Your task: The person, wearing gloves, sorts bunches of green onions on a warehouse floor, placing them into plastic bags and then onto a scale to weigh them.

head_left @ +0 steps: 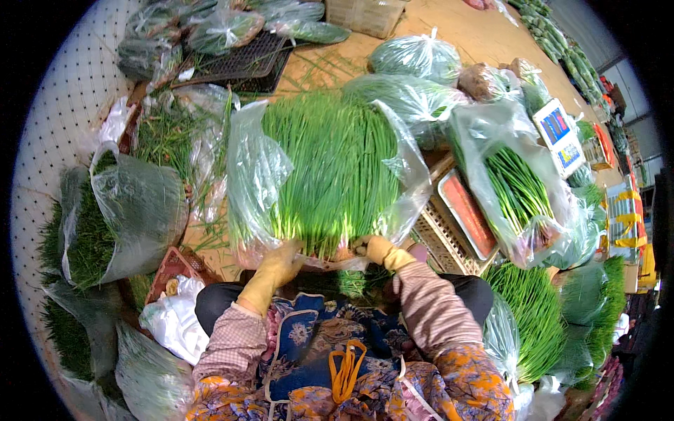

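A wide bundle of long green shoots (323, 161) with pale lower ends lies in an opened clear plastic bag (253, 175) in front of me. My left hand (279, 263), in a yellow glove, grips the near edge of the bag at the root ends, on the left. My right hand (379, 252), gloved the same, has its fingers curled on that edge on the right. Some fingertips are hidden in the plastic and roots.
Bagged greens (126, 217) crowd the left, more (526, 323) the lower right. A red-topped scale (463, 207) on a crate (449, 249), a white display (558, 137) and another bag (509, 186) sit right. A black crate (239, 67) and full bags (414, 59) stand behind.
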A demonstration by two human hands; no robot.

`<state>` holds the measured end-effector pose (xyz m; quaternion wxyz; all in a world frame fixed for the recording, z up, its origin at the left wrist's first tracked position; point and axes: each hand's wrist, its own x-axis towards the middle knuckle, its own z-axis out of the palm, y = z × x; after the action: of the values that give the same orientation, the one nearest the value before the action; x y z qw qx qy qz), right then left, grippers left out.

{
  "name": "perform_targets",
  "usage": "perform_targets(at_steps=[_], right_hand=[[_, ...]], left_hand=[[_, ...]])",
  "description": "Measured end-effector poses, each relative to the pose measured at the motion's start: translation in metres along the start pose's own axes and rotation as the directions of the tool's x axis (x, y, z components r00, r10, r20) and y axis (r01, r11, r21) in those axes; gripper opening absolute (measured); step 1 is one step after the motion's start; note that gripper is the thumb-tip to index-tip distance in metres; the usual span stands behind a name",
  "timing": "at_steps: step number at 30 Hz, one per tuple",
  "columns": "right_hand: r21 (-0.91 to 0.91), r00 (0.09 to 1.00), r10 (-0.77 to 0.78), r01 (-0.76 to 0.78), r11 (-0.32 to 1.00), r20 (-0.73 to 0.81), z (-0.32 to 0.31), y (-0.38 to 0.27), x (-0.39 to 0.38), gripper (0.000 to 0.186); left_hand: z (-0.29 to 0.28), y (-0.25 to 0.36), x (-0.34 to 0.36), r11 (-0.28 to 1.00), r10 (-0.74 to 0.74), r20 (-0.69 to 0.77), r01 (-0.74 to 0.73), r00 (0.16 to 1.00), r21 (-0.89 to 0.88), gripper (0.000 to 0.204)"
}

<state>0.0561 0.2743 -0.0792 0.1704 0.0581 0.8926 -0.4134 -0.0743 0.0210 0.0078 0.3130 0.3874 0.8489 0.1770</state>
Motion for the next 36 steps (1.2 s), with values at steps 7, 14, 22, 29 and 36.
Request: perform_targets(at_steps=[7,14,22,29,36], right_hand=[[0.402,0.832,0.437,-0.291,0.868,-0.342,0.092,-0.007,0.024,0.036],[0.183,0.819,0.542,-0.513,0.839,-0.188,0.072,-0.055,0.041,0.068],[0.46,0.472,0.563,-0.325,0.826,-0.679,0.046,0.0,0.005,0.046],[0.914,0.426,0.859,-0.15,0.377,-0.284,0.05,0.104,0.008,0.064],[0.555,0.069,0.896,-0.763,0.331,-0.44,0.109,0.235,0.052,0.086]], left_hand=[[0.026,-0.038,0.009,0.976,-0.085,0.165,0.049,0.983,0.21,0.047],[0.049,-0.044,-0.016,0.943,-0.18,0.417,0.035,0.891,0.332,0.034],[0.085,-0.076,-0.022,0.962,-0.222,0.106,0.2,0.969,0.186,0.027],[0.089,-0.106,-0.015,0.988,0.027,0.147,-0.049,0.989,0.148,0.026],[0.007,-0.094,0.023,0.98,-0.112,0.333,0.049,0.936,0.193,0.02]])
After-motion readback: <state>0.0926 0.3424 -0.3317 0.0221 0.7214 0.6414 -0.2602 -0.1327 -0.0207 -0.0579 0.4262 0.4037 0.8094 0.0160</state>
